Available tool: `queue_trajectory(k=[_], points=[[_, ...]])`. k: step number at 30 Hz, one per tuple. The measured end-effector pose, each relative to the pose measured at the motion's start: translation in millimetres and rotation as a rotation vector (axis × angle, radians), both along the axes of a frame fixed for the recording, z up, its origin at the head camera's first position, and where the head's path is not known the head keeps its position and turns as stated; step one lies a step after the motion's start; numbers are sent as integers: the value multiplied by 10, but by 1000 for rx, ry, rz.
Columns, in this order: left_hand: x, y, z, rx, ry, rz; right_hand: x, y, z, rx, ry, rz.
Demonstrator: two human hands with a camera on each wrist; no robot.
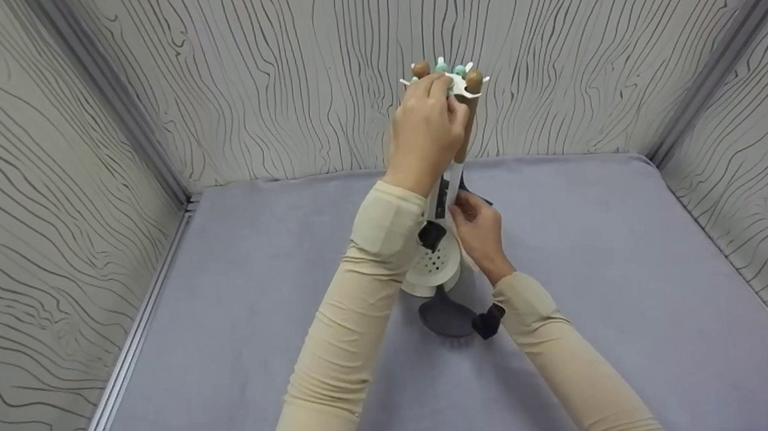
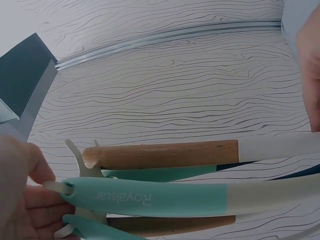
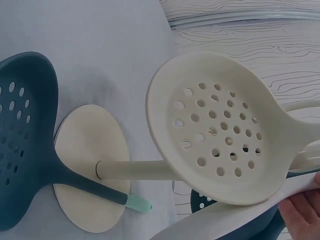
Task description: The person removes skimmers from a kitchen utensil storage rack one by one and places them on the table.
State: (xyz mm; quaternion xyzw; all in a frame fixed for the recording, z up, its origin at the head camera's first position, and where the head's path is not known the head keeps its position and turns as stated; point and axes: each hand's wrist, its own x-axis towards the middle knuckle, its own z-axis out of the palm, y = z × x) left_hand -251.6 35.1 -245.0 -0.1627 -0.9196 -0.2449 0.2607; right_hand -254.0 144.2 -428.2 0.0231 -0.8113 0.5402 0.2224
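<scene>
A white utensil stand (image 3: 85,200) rises from the table with several utensils hanging at its top. My left hand (image 1: 426,128) grips its hooked top rack (image 1: 461,87), beside a mint handle (image 2: 150,197) marked Royalstar. Lower down, my right hand (image 1: 483,232) pinches the white shaft (image 1: 453,180) of a wooden-handled utensil, whose wooden handle (image 2: 170,154) reaches the rack. A cream skimmer (image 3: 215,130) hangs in front of the stand's post. The lower end of the utensil in my right hand is partly hidden.
A dark teal slotted skimmer (image 3: 30,145) with a mint handle end (image 3: 138,203) lies at the stand's round base. Grey-lavender cloth (image 1: 260,285) covers the table. Wood-patterned panels (image 1: 293,73) stand behind and at both sides, with metal rails along their edges.
</scene>
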Motion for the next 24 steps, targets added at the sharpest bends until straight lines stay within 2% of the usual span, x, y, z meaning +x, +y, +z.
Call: queue_trajectory(k=[16,24], points=[[-6,11,-13,-2,12,-3,33,48,-71,26,118,-18],[-4,27,-11,-23,23,5,85,84,-70,-3,94,9]])
